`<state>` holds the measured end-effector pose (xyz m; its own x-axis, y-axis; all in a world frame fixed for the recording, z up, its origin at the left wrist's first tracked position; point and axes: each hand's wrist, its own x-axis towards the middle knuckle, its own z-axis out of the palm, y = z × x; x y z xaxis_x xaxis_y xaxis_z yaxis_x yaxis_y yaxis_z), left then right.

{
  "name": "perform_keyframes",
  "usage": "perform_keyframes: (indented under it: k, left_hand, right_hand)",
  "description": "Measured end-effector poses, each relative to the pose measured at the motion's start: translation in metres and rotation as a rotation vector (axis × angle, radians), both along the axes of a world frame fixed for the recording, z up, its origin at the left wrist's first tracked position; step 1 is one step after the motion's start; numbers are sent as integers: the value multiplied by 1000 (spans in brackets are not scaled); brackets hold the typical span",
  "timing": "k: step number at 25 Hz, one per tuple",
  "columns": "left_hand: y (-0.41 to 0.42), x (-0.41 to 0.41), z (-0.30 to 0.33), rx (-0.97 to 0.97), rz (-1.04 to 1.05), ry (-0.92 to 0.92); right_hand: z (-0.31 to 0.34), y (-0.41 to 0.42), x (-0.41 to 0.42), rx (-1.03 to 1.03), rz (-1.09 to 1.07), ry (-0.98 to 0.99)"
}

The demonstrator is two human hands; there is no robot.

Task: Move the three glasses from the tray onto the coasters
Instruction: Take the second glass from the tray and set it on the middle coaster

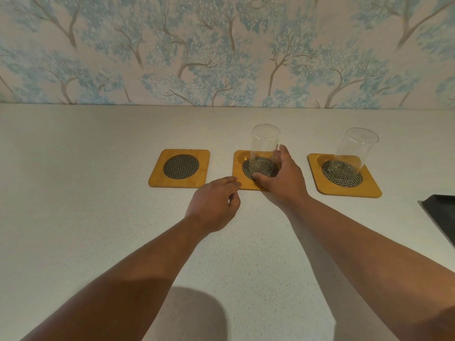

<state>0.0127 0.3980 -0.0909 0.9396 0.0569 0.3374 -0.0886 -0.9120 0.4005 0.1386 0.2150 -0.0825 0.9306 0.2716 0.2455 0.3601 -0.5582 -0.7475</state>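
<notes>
Flanking middle glass (264, 150): bare coaster (180, 168) left | second glass (354, 150) right

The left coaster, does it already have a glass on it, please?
No, the left coaster is bare, while the middle glass and right glass stand on the other two.

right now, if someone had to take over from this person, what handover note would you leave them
Right hand: wrapped around the base of the middle glass, which stands on the middle coaster; not let go yet.
Left hand: holds nothing, fingertips at the near left corner of the middle coaster, seemingly steadying it.
Right glass: upright on the right coaster, nobody touching it.
Left coaster: bare.
Tray: only a dark corner shows at the right edge; the third glass is out of view.
Done: one glass placed, the second nearly.
Left: release the middle glass, then bring the third glass to the left coaster.
</notes>
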Motion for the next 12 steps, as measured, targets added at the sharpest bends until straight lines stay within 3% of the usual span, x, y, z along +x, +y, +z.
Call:
perform_keyframes:
  k: [5,12]
  left_hand:
    - [-1,-1,3,79,-8,-8]
    - [-11,-7,16,376,-107,-142]
  right_hand:
    - [1,-8,-19,54,-114,-22]
    - [15,-35,-70,-101,-111,-169]
